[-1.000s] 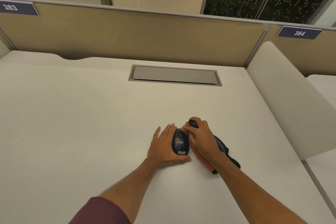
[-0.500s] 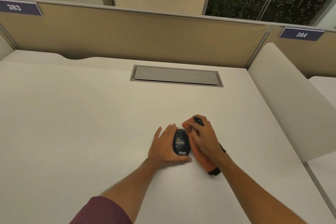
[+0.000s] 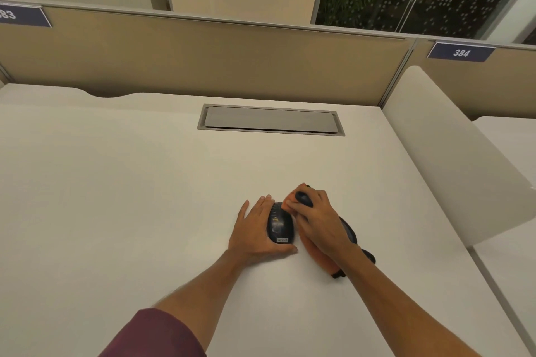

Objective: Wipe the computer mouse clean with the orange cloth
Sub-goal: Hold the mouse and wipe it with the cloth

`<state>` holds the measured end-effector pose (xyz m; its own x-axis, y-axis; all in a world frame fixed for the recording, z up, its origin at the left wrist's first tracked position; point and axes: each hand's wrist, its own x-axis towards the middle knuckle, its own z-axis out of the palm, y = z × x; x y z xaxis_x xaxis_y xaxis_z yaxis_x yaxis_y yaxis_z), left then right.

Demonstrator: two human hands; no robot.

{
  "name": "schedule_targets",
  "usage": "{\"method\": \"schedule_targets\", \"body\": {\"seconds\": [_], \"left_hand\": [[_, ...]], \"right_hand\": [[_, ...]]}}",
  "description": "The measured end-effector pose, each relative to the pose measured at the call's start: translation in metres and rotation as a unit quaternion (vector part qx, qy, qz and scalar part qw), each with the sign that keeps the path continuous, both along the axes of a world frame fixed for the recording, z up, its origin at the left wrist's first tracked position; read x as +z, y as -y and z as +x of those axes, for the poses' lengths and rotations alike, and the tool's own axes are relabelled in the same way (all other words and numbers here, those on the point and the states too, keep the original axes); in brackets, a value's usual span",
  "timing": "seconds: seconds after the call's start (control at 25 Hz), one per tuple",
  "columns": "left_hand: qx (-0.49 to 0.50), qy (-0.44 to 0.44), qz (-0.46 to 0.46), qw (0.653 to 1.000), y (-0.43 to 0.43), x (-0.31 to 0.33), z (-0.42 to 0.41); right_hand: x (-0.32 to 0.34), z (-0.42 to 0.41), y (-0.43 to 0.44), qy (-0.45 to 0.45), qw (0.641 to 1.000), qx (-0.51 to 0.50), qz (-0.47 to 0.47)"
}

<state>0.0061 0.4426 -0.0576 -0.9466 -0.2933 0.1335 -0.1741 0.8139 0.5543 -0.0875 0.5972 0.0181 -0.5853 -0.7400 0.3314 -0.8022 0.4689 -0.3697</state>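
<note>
A dark blue computer mouse (image 3: 280,224) lies on the white desk (image 3: 130,197), its label end toward me. My left hand (image 3: 256,230) cups its left side and rear, thumb curled under the near end. My right hand (image 3: 317,219) is closed on the orange cloth (image 3: 314,253), which has a dark edge trailing back under my wrist. The cloth's front fold presses against the mouse's right front corner. Most of the cloth is hidden under my hand.
A grey cable hatch (image 3: 271,120) is set into the desk at the back. A tan partition (image 3: 203,58) closes the far side, with a white divider panel (image 3: 452,153) on the right. Number plate 384 (image 3: 461,52) hangs on the partition.
My right hand with the cloth has slid a little along the mouse's right side toward its front. My left hand stays on the mouse.
</note>
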Motion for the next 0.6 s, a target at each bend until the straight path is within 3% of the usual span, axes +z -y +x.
{"method": "schedule_targets", "body": {"seconds": [0.16,0.6], "left_hand": [[0.004,-0.007,-0.016,1.000,-0.002,0.002,0.000],[-0.013,-0.009,-0.009,1.000,-0.001,0.003,0.003]], "right_hand": [[-0.002,0.006,0.021,-0.028,0.997,0.017,0.070],[-0.010,0.029,-0.032,-0.157,0.968,0.174,0.090]]}}
